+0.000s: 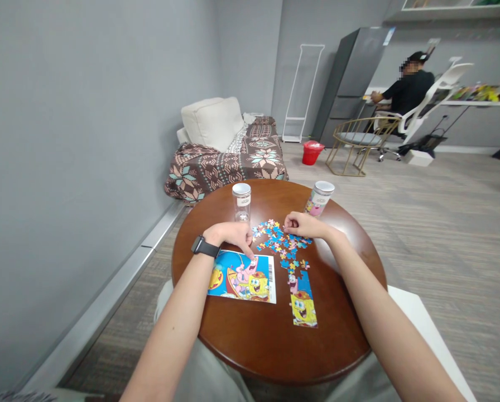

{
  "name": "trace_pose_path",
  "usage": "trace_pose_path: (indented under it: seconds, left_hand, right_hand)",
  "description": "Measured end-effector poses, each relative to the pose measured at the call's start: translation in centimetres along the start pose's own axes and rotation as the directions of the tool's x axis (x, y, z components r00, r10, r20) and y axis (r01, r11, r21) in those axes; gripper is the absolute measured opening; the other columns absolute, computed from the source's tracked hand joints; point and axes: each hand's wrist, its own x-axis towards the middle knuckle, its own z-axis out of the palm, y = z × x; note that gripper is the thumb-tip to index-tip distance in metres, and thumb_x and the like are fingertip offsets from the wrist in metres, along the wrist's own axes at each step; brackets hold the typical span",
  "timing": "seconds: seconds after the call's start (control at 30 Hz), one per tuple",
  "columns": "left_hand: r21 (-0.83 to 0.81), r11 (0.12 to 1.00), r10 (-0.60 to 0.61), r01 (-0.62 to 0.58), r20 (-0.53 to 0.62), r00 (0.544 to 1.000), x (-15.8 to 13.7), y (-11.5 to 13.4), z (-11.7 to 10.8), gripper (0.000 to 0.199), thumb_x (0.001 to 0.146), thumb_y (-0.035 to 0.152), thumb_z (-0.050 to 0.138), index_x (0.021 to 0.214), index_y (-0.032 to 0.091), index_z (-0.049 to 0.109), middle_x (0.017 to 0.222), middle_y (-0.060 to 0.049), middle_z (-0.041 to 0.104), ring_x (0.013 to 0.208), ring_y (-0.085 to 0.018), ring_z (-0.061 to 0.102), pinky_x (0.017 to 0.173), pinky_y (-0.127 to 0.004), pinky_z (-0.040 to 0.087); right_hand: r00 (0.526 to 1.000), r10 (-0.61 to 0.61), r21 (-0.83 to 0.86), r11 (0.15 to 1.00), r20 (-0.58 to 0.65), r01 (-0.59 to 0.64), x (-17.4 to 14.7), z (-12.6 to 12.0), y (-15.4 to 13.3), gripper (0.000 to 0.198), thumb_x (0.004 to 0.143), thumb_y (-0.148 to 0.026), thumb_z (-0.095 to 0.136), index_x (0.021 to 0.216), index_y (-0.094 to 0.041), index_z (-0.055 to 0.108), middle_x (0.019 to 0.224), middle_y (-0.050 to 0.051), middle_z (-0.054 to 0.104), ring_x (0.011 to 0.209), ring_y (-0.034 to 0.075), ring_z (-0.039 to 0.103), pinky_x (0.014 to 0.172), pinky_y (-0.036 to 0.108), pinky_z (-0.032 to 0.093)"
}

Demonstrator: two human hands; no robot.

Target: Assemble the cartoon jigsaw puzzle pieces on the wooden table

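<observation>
My left hand (234, 234) is over the top edge of the printed reference picture (241, 276); one digit stretches down onto it, apart from the other fingers, and nothing shows in its grasp. At the far right of the loose jigsaw pieces (277, 240), my right hand (303, 224) has its fingers curled together; whatever is between them is too small or hidden to make out. Below the pile lies a joined strip of jigsaw puzzle (303, 301) showing a yellow character and part of a pink one, with a jagged upper edge.
A clear jar (242, 204) with a white lid stands behind my left hand, and a printed jar (319, 199) behind my right. All this is on a round brown table (258, 346). Beyond are a draped sofa (229, 167), a red bin (311, 153), a gold-framed chair (359, 139) and a seated person (409, 89).
</observation>
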Motion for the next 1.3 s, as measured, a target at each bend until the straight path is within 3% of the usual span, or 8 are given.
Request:
trace_pose_path:
  seconds: [0.2, 0.3, 0.5, 0.8, 0.93, 1.07, 1.2, 1.3]
  left_hand:
    - [0.017, 1.000, 0.009, -0.010, 0.010, 1.000, 0.2, -0.3, 0.0, 0.052, 0.043, 0.060, 0.082, 0.055, 0.018, 0.053, 0.048, 0.005, 0.049, 0.048, -0.009, 0.038, 0.049, -0.027, 0.023]
    - [0.011, 1.000, 0.004, -0.004, 0.002, 1.000, 0.1, -0.1, 0.0, 0.053, 0.045, 0.062, 0.080, 0.056, 0.018, 0.052, 0.050, 0.004, 0.049, 0.049, -0.009, 0.038, 0.050, -0.027, 0.021]
    - [-0.005, 0.997, 0.071, -0.073, -0.168, 0.983, -0.2, 1.0, -0.2, 0.060, 0.054, 0.071, 0.070, 0.055, 0.018, 0.042, 0.052, 0.006, 0.036, 0.051, -0.008, 0.027, 0.052, -0.029, 0.013]
    - [0.060, 0.995, 0.097, -0.086, -0.228, 0.969, 0.1, 1.9, 0.3, 0.060, 0.059, 0.071, 0.067, 0.056, 0.019, 0.038, 0.053, 0.006, 0.033, 0.052, -0.008, 0.024, 0.054, -0.030, 0.013]
    - [0.128, 0.982, 0.171, -0.135, -0.328, 0.929, 0.0, 3.2, 0.5, 0.058, 0.062, 0.071, 0.064, 0.057, 0.018, 0.040, 0.052, 0.005, 0.039, 0.051, -0.008, 0.029, 0.053, -0.029, 0.015]
    - [0.228, 0.955, 0.272, -0.191, -0.405, 0.873, 0.1, 4.7, 1.2, 0.050, 0.072, 0.064, 0.061, 0.060, 0.018, 0.048, 0.053, 0.003, 0.046, 0.051, -0.009, 0.035, 0.054, -0.028, 0.018]
    - [0.333, 0.920, 0.317, -0.206, -0.325, 0.891, 0.8, 5.6, 2.2, 0.047, 0.072, 0.063, 0.063, 0.062, 0.018, 0.052, 0.054, 0.002, 0.048, 0.051, -0.011, 0.038, 0.053, -0.028, 0.019]
    - [0.397, 0.889, 0.346, -0.228, -0.255, 0.903, 1.6, 5.6, 3.0, 0.050, 0.071, 0.066, 0.063, 0.062, 0.018, 0.054, 0.056, 0.002, 0.050, 0.051, -0.011, 0.040, 0.051, -0.027, 0.020]
  right_hand:
    - [0.999, 0.045, -0.031, 0.999, 0.012, -0.045, -0.2, -0.2, -0.9, 0.043, 0.077, -0.059, 0.057, 0.071, -0.017, 0.059, 0.074, 0.004, 0.060, 0.065, 0.014, 0.053, 0.061, 0.027, 0.040]
    - [0.999, 0.041, -0.034, 0.999, 0.006, -0.041, -0.2, -0.2, -0.8, 0.048, 0.072, -0.065, 0.061, 0.071, -0.017, 0.059, 0.076, 0.005, 0.060, 0.066, 0.014, 0.053, 0.061, 0.027, 0.040]
    - [0.999, 0.036, -0.004, 0.999, 0.030, -0.035, -0.4, -0.2, -0.7, 0.047, 0.064, -0.062, 0.069, 0.072, -0.017, 0.060, 0.075, 0.004, 0.061, 0.066, 0.014, 0.053, 0.059, 0.026, 0.040]
    - [0.999, 0.015, -0.016, 1.000, 0.028, -0.015, -0.4, -0.2, -0.5, 0.043, 0.061, -0.056, 0.073, 0.072, -0.018, 0.058, 0.075, 0.003, 0.061, 0.065, 0.014, 0.053, 0.058, 0.026, 0.039]
    - [1.000, -0.008, -0.010, 1.000, 0.027, 0.008, -0.5, -0.4, -0.5, 0.044, 0.062, -0.057, 0.073, 0.070, -0.018, 0.055, 0.073, 0.002, 0.058, 0.064, 0.013, 0.051, 0.057, 0.026, 0.038]
    - [0.997, -0.053, -0.025, 0.998, -0.059, 0.051, -0.3, -0.5, -0.7, 0.045, 0.068, -0.061, 0.066, 0.066, -0.018, 0.054, 0.071, 0.003, 0.056, 0.061, 0.012, 0.049, 0.057, 0.026, 0.037]
    - [0.997, -0.033, 0.003, 0.999, -0.071, 0.033, -0.6, -0.9, -1.2, 0.049, 0.072, -0.064, 0.060, 0.059, -0.017, 0.053, 0.060, 0.001, 0.055, 0.054, 0.010, 0.045, 0.052, 0.025, 0.034]
    - [0.990, 0.087, 0.120, 0.988, 0.111, -0.101, -1.4, -1.7, -1.9, 0.057, 0.075, -0.067, 0.055, 0.050, -0.016, 0.052, 0.047, 0.001, 0.054, 0.044, 0.009, 0.044, 0.046, 0.024, 0.033]
